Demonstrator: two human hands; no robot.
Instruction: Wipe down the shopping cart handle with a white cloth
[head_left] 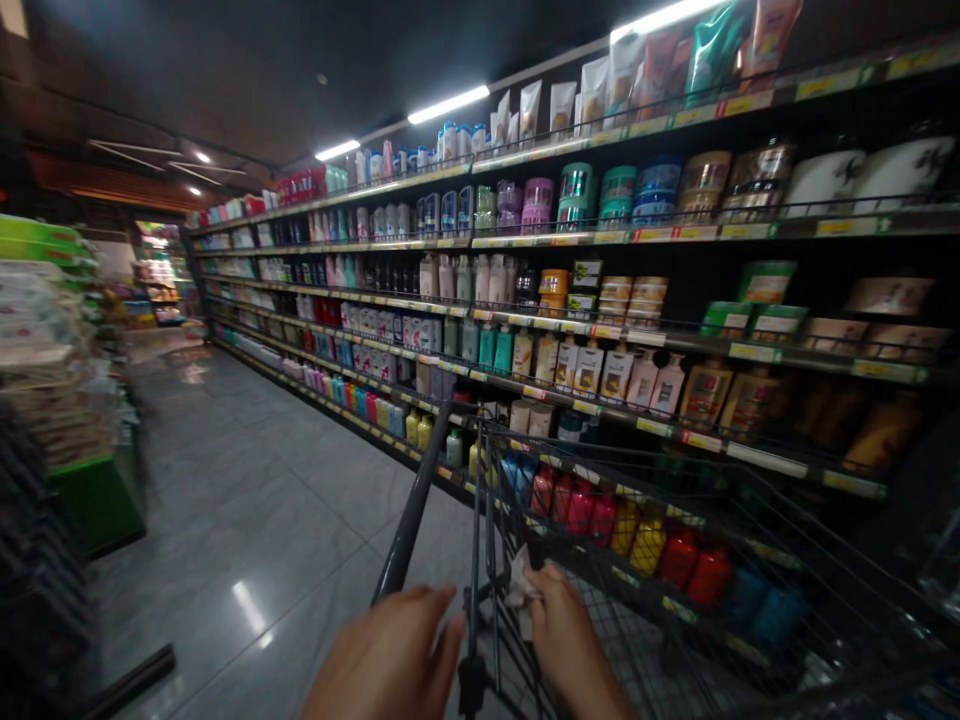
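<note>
A dark wire shopping cart (675, 600) stands in front of me in a shop aisle, turned toward the shelves on the right. My left hand (390, 655) rests at the near end of the cart's handle bar (409, 525), fingers curled over it. My right hand (566, 635) sits on the near rim of the basket and pinches a small crumpled white paper (519, 592).
Long shelves (600, 330) of bottles, tubs and pouches run along the right side, close to the cart. A green display stand (82, 470) with packaged goods is at the left. Grey tiled floor (247, 500) stretches ahead down the aisle.
</note>
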